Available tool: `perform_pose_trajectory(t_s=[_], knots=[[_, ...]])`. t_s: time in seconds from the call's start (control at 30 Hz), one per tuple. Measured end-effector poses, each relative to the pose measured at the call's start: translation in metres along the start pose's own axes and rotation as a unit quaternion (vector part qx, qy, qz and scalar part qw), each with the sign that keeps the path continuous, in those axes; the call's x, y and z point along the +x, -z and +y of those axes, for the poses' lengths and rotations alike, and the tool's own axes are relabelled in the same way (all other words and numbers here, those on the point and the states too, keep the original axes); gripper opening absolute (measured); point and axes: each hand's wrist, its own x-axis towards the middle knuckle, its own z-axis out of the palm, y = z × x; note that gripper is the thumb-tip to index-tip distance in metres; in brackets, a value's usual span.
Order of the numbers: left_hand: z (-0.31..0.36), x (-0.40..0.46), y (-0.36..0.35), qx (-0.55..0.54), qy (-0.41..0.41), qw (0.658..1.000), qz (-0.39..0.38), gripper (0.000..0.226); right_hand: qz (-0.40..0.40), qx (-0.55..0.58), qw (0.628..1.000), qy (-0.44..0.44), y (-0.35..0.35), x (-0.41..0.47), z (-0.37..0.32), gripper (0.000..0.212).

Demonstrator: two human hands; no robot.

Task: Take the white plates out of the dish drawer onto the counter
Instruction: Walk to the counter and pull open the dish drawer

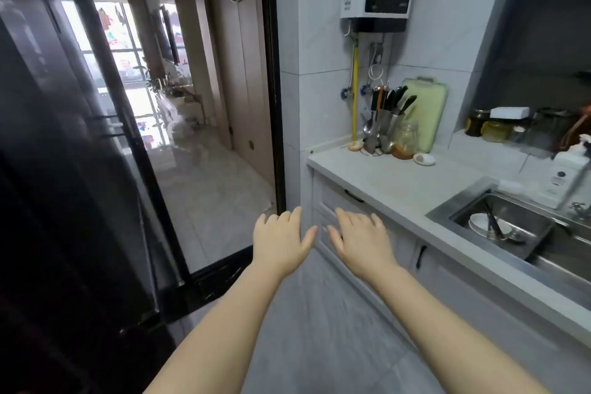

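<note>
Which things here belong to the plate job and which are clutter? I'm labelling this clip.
Job: left hand, right hand, drawer (closed), counter.
Clutter: knife rack, cutting board, jar, sink, soap bottle.
</note>
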Motion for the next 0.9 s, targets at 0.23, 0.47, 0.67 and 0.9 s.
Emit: perform_pose_trajectory(t_s=[0.23,0.47,0.67,0.9], knots=[[0.001,-0.035,-0.052,0.002,0.02,0.995,-0.094,0.056,-0.067,-0.015,0.998,0.012,-0.057,-0.027,0.004,0.054],[-0.002,-0.061,-0.097,-0.006,0.029,0.985,-0.172,0.055,-0.151,-0.019,0.988,0.008,-0.102,-0.051,0.008,0.056],[-0.007,-0.07,-0.124,-0.01,0.032,0.973,-0.228,0.057,-0.209,-0.01,0.978,-0.01,-0.134,-0.059,0.005,0.055],[-0.024,-0.096,-0.159,-0.05,0.054,0.939,-0.335,0.054,-0.275,-0.019,0.961,-0.003,-0.168,-0.069,-0.003,0.043]])
